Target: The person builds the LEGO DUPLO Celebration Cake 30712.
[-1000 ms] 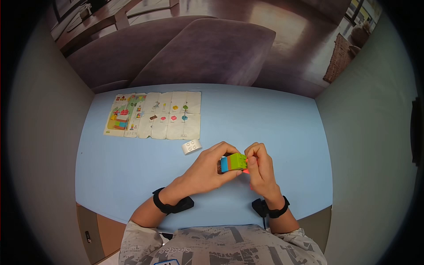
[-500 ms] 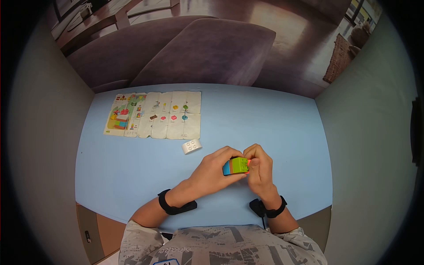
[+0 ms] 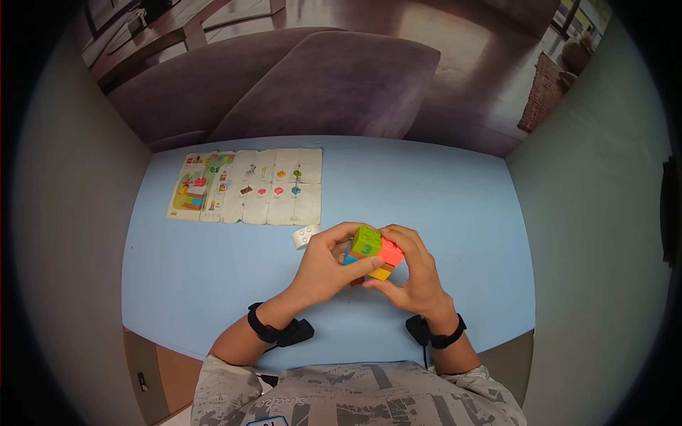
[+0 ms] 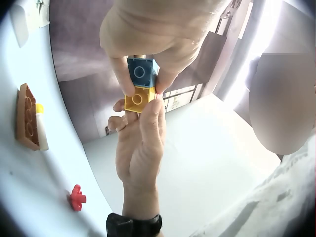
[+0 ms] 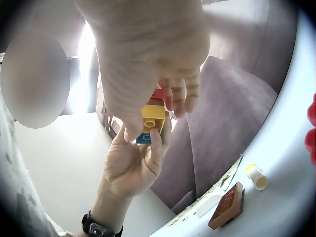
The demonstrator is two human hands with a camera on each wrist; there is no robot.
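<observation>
Between both hands is a toy brick stack, its green brick (image 3: pixel 367 240) with a numeral 3 turned upward. Beside the green one sits a pink-red brick (image 3: pixel 391 250), and a yellow brick (image 3: pixel 381 273) lies lower, with a thin brown layer above it. My left hand (image 3: pixel 321 264) grips the stack from the left, its thumb across the front. From the other side my right hand (image 3: pixel 420 278) holds the pink and yellow end between fingers and thumb. The left wrist view shows the hollow undersides of the blue brick (image 4: pixel 140 72) and the yellow brick (image 4: pixel 138 99).
A white brick (image 3: pixel 305 236) stands just beyond my left hand. Behind it lies a creased instruction sheet (image 3: pixel 284 206). On the blue table are also a brown brick (image 4: pixel 27 117), a red flower piece (image 4: pixel 77 198) and a white cylinder with a yellow end (image 5: pixel 257 177).
The stack has been turned, so the numeral 3 and the pink-red brick show. Both hands have shifted slightly up in the head view, and the right fingers have spread around the stack.
</observation>
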